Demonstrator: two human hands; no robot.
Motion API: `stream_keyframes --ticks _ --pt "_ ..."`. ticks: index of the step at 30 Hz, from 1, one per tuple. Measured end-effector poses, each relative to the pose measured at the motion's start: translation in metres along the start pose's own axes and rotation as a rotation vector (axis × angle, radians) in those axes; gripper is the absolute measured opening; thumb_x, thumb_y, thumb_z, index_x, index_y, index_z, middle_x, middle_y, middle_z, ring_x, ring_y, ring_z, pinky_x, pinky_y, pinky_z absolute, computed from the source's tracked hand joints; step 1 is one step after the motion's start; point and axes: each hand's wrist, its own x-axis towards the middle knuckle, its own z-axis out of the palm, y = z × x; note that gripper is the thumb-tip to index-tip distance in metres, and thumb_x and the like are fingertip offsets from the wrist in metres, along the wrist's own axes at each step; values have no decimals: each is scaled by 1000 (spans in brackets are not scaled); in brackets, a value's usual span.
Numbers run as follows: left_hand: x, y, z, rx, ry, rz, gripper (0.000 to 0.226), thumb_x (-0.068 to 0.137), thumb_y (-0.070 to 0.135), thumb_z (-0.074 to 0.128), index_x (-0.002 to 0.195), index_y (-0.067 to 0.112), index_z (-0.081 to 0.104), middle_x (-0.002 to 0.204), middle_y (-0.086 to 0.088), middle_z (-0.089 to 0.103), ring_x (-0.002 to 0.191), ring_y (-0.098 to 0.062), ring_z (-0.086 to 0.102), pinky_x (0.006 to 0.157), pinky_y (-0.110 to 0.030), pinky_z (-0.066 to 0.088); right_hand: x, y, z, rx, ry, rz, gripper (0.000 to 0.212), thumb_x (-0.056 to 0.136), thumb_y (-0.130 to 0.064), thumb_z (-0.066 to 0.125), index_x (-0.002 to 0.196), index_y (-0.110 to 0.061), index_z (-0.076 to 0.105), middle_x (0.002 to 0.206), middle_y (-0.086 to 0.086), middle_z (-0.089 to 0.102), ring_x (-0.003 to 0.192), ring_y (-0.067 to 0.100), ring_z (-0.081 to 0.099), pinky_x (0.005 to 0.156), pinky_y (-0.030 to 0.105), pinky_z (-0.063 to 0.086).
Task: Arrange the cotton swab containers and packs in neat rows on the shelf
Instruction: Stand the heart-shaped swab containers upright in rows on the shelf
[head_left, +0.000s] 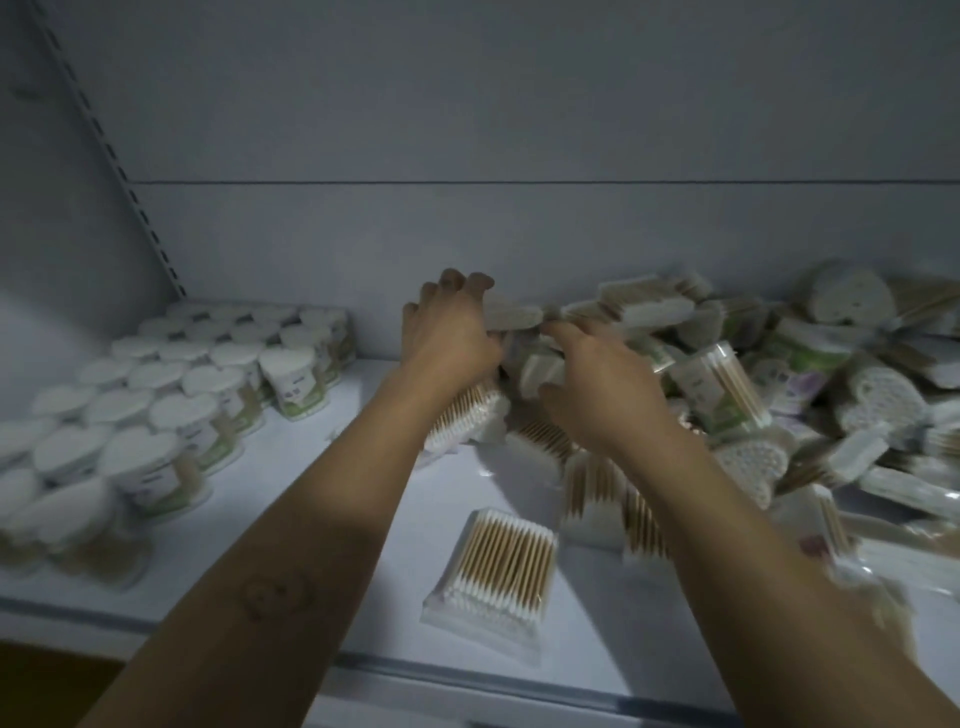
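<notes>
Heart-shaped cotton swab containers (176, 395) with white lids and green labels stand in rows on the left of the white shelf (332, 519). A loose pile of swab containers and flat packs (779, 384) covers the right side. My left hand (452, 332) curls its fingers round a heart-shaped container (511, 314) at the pile's left edge. Close beside it, my right hand (597, 384) grips another white container (540, 371) in the pile. One flat pack of wooden-stick swabs (498, 566) lies alone near the shelf's front edge, between my forearms.
The shelf's white back wall (519, 234) rises behind the pile. A slotted upright rail (111, 156) runs up the left corner. The shelf's front lip (467, 670) crosses the bottom of the view. More flat packs (597, 493) lie under my right forearm.
</notes>
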Motion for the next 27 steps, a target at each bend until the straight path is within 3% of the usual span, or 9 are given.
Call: stream_keyframes --ticks 3,6,12,19,23,27 --pt "10 -6 4 36 -86 20 69 83 27 61 147 30 34 145 -6 40 128 -32 40 101 -44 35 7 -5 5 87 15 11 65 85 -20 59 144 -18 32 141 10 40 127 32 43 97 37 40" --pt "13 -11 9 82 -138 47 67 82 25 61 144 32 38 142 -3 44 127 -29 42 98 -40 34 12 -6 11 128 21 28 67 85 -19 60 145 -16 30 142 12 38 128 33 42 98 38 41" --pt "5 -11 17 -32 37 111 34 77 21 62 111 20 57 112 -5 56 107 -29 51 82 -37 36 21 -8 24 -4 68 113 56 82 -34 64 130 -14 41 127 10 48 115 33 52 86 37 45" --pt "-9 -26 11 -149 -24 179 29 86 28 61 115 28 63 120 3 62 115 -23 52 97 -37 34 35 -22 36 -144 -43 82 63 88 -47 56 130 -4 38 133 19 38 114 40 53 83 40 45" --pt "-13 -40 3 -267 -72 207 32 84 31 62 116 27 64 120 1 64 114 -25 55 98 -42 41 36 -23 28 -7 -30 136 61 81 -52 63 120 -8 50 122 18 53 109 37 56 83 36 46" --pt "-22 -57 -2 -343 -44 206 37 84 33 65 121 28 62 123 1 62 116 -24 54 100 -46 40 26 -20 -7 142 55 173 38 75 -39 68 105 -15 65 106 8 65 99 26 60 80 29 47"
